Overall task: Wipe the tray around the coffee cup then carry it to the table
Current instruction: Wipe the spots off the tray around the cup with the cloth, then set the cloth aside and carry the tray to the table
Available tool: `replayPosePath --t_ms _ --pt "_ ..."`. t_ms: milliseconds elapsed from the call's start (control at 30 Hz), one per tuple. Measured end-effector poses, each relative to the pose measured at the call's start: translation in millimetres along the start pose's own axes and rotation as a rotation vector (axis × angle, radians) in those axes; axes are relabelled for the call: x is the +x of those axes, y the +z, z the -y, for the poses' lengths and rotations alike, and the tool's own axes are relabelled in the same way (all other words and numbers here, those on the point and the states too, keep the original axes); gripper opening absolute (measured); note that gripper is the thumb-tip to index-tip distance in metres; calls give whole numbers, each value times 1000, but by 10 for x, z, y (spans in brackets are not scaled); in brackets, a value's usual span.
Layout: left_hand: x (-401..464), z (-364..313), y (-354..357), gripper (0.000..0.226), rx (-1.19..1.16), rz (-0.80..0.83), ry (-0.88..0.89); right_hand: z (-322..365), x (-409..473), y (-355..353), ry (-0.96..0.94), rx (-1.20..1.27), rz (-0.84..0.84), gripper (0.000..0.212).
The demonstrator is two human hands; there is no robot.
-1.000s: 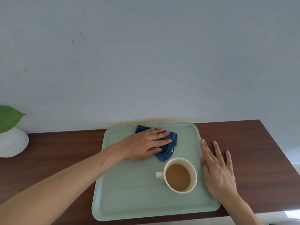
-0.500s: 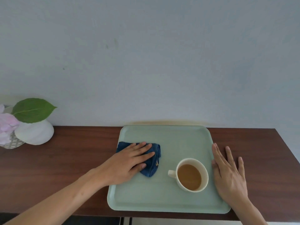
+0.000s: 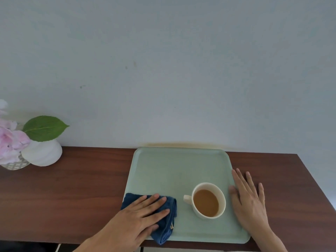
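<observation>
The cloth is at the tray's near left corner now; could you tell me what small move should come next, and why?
Probably slide the cloth right along the near edge of the tray, stopping short of the cup. The left hand presses it flat at the near left corner, the strip in front of the full cup looks unwiped, and the right hand lies flat against the tray's right rim.

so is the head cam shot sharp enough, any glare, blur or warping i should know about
Head view: light is soft and even, with no glare on the tray or the coffee cup. The left hand on the blue cloth and the right hand look sharp, without motion smear. The pink flowers at the left edge look soft and washed out. The wooden counter's far edge tilts slightly.
</observation>
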State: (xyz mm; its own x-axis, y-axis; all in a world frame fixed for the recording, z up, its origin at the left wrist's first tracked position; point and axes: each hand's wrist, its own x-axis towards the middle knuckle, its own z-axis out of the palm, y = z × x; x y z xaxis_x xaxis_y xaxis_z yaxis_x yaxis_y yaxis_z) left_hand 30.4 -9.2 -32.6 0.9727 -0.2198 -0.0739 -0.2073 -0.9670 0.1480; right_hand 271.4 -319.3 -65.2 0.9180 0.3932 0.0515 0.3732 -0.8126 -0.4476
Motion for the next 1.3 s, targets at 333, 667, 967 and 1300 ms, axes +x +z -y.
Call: replayPosePath --t_ms 333,667,967,1300 --pt "-81 -144 142 45 -49 -247 -79 -100 -157 11 -23 -38 -99 55" --pt "-521 26 -515 60 -457 -505 -474 -55 -132 59 37 4 -90 52" --pt "-616 1034 -341 44 -108 -475 -666 -64 -108 85 37 3 -123 47" --pt "-453 788 -121 55 131 -357 -702 -63 -107 65 19 -3 -107 49"
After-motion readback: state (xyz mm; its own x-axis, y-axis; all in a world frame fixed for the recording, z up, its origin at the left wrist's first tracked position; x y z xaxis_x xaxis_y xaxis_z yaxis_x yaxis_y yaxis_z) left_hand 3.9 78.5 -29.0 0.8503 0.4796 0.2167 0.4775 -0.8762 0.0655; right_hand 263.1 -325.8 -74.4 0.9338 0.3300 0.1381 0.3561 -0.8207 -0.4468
